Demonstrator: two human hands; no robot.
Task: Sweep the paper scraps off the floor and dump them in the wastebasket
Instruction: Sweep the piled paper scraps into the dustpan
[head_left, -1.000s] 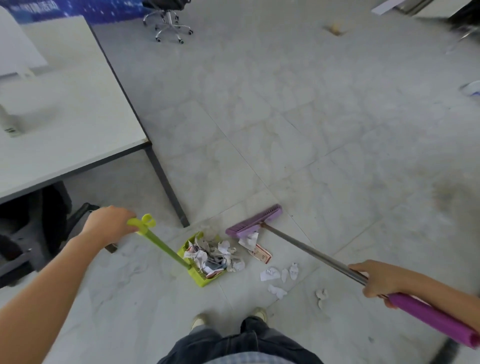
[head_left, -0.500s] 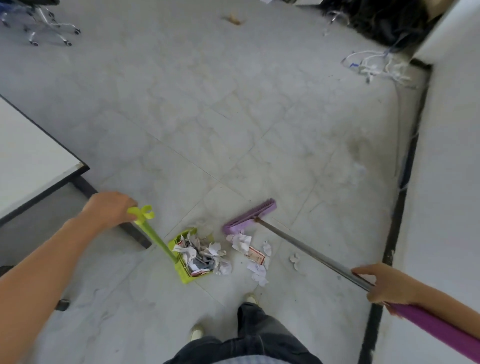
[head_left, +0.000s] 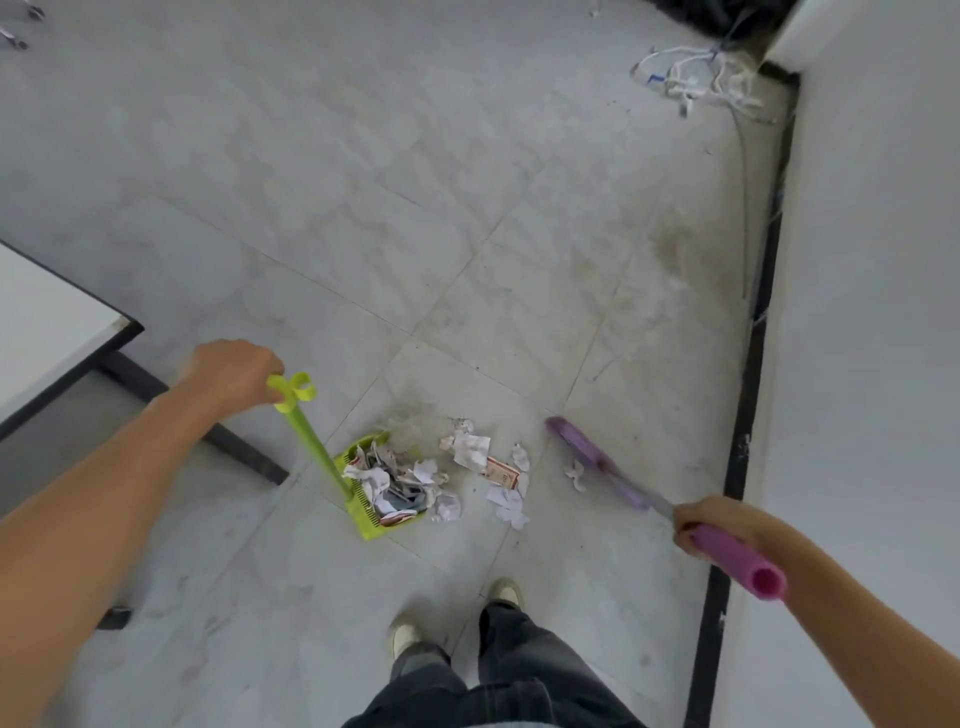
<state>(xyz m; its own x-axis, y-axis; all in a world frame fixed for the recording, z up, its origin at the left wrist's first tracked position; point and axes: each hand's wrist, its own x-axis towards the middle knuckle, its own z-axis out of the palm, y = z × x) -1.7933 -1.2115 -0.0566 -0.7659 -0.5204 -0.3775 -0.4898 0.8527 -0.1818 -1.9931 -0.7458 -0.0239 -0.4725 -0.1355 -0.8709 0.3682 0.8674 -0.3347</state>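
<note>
Pointing up-left toward the scraps (head_left: 470, 449), broom (head_left: 587, 449) gripped by right hand (head_left: 706, 525); left hand (head_left: 228, 374) clutching dustpan handle (head_left: 311, 441).

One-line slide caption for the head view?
Left hand holds green dustpan with paper scraps; right hand grips purple broom beside loose scraps on the floor.

i see open floor (head_left: 363, 182) from eleven to one; table corner (head_left: 62, 332) blocks nine, wall (head_left: 872, 312) blocks three.
</note>
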